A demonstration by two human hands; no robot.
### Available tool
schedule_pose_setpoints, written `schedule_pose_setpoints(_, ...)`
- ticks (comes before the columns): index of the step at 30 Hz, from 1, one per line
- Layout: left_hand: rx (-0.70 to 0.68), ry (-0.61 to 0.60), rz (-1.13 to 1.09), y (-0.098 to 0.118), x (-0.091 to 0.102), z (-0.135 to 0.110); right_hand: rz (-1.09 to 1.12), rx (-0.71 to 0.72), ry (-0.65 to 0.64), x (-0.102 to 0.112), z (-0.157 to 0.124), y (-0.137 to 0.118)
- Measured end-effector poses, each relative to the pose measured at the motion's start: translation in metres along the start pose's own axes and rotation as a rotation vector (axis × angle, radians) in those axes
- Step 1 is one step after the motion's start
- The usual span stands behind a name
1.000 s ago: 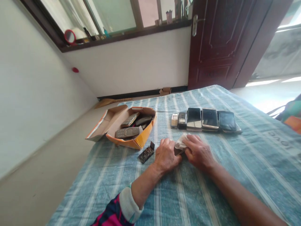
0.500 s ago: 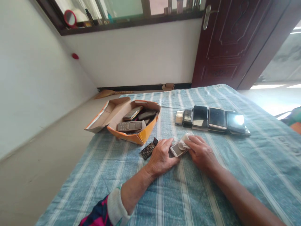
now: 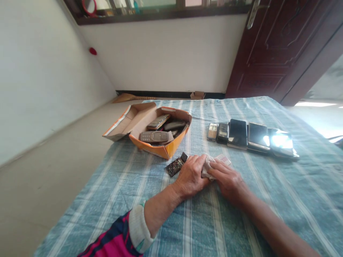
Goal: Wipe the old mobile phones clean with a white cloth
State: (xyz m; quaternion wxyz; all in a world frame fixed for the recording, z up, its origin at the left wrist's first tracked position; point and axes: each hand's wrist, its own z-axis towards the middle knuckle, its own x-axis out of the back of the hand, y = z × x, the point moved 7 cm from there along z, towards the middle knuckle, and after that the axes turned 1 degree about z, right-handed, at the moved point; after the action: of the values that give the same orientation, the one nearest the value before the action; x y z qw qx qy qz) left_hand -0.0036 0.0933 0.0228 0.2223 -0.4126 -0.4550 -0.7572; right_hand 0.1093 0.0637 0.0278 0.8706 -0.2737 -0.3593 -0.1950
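Note:
My left hand (image 3: 190, 177) is closed around the near end of a mobile phone (image 3: 224, 159), which lies on the striped cloth. Only the phone's pale far end shows; the rest is covered by my hands and a crumpled white wipe (image 3: 207, 168). Pressing that wipe onto the phone is my right hand (image 3: 227, 178), fingers bent over it. Just left of my left hand lies a dark patterned piece (image 3: 175, 166), like a small folded wrapper or circuit board; I cannot tell which.
An open orange cardboard box (image 3: 175, 145) holds several old phones, with a grey keypad phone (image 3: 154, 136) on top. At the right, several phones stand in a row, among them a small keypad phone (image 3: 212, 131) and a black smartphone (image 3: 237, 132). A striped blue cloth (image 3: 120, 210) covers the surface.
The wipe and my right hand have slid left over the phone's screen, towards my left hand, uncovering the far end. The whole view has shifted slightly.

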Motion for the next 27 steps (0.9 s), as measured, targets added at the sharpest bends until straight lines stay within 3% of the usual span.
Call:
schedule_pose_setpoints(9, -0.044, -0.016, 0.034, -0.002, -0.005, -0.001, 0.086, 0.074, -0.004, 0.0, 0.008, -0.017)
schedule_pose_setpoints(15, -0.055, -0.018, 0.05, 0.0, -0.006, -0.002, 0.012, 0.079, -0.001, -0.002, 0.009, -0.024)
schedule_pose_setpoints(21, -0.049, 0.0, 0.035, 0.004, -0.003, -0.002, -0.095, 0.08, 0.001, -0.001, 0.003, -0.018)
schedule_pose_setpoints(27, -0.042, 0.002, 0.033, 0.006, 0.0, 0.0, -0.234, -0.01, 0.004, 0.005, -0.001, -0.001)
